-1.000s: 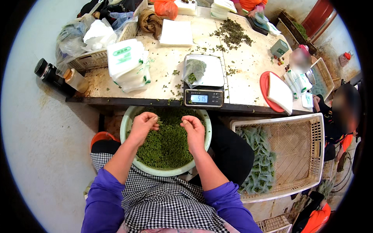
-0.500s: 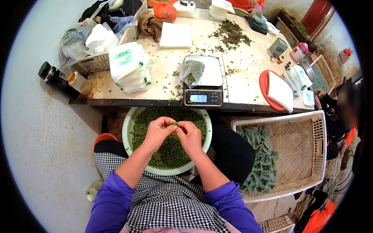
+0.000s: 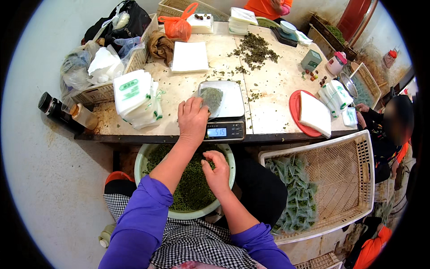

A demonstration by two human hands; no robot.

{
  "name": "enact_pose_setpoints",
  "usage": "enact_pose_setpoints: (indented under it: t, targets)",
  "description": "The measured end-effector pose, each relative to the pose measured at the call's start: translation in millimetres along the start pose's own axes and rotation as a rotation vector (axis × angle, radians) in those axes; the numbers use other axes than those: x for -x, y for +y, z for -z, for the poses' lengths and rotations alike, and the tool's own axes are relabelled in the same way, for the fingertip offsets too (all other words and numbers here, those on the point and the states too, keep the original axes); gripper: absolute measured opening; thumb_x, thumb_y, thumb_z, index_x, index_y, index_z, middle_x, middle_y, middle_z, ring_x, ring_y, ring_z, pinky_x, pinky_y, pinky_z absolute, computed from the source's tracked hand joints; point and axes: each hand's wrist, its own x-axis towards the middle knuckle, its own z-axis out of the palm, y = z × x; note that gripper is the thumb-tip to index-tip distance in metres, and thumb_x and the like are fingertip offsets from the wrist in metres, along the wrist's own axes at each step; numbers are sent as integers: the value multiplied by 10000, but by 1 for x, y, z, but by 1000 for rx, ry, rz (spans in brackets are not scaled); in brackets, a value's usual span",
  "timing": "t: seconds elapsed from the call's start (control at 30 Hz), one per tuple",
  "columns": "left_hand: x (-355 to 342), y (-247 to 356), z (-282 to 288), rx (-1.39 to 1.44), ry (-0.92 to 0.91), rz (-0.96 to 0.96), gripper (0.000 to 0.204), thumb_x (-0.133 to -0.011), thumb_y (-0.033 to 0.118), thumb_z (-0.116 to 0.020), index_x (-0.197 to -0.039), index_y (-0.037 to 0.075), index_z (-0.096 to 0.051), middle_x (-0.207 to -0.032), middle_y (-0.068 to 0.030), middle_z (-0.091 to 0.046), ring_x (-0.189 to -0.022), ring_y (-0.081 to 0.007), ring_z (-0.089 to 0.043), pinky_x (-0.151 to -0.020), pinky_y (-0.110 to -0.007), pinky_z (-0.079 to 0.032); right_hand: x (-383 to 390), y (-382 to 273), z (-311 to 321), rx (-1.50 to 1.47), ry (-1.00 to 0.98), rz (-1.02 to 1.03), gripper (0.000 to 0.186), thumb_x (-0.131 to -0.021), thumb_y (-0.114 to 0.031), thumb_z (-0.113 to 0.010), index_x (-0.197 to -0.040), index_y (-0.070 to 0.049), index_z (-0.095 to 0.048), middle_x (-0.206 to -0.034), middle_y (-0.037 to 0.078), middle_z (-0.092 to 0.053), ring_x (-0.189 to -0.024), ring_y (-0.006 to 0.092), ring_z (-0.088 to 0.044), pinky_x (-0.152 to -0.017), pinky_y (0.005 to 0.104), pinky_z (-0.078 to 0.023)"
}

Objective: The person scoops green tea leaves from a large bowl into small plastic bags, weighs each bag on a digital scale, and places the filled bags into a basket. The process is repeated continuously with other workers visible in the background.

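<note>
My left hand (image 3: 193,119) reaches over the table edge to the digital scale (image 3: 234,101), its fingers closed on the near left side of a small clear plastic bag (image 3: 212,97) that lies on the weighing plate. Greenish contents show through the bag's film. The scale's display is lit. Lower down, my right hand (image 3: 217,174) hovers over a pale green basin (image 3: 139,167), fingers curved and thumb apart, with nothing visible in it. Small green buds or berries (image 3: 190,190) fill the basin, which sits at my lap.
Stacked empty bags (image 3: 136,98) and white sheets (image 3: 190,57) lie on the table. At right, a plastic crate (image 3: 340,179) holds several filled bags (image 3: 293,195). A black flask (image 3: 60,112) stands by the wall. A co-worker (image 3: 394,121) sits at far right.
My hands have parted from their pinch above the basin. The left went forward to the bag on the scale; the right stayed over the basin and loosened. The view shifted slightly.
</note>
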Motion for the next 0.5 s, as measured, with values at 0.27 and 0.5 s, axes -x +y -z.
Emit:
enact_pose_setpoints:
  t: [0.27,0.5]
  targets:
    - [35,2,26,259,5,184,302,-771,18,-702,-1068,65,-678,-1183,-107,-590,-1141,-309,-547,-949,-419,-447,-4,-4,4,41,27,13,217,-805,-7,-681,-1019,2,-642,-1102,151,-636,-968,278,-636,-852,367,-504]
    - [65,8,26,323,-43,332,224,-746,68,-758,-960,63,-691,-1009,-85,-597,-968,-289,-570,-826,-385,-475,-3,2,3,-80,48,-54,203,-801,0,-673,-1002,6,-647,-1094,157,-642,-944,278,-642,-840,368,-508]
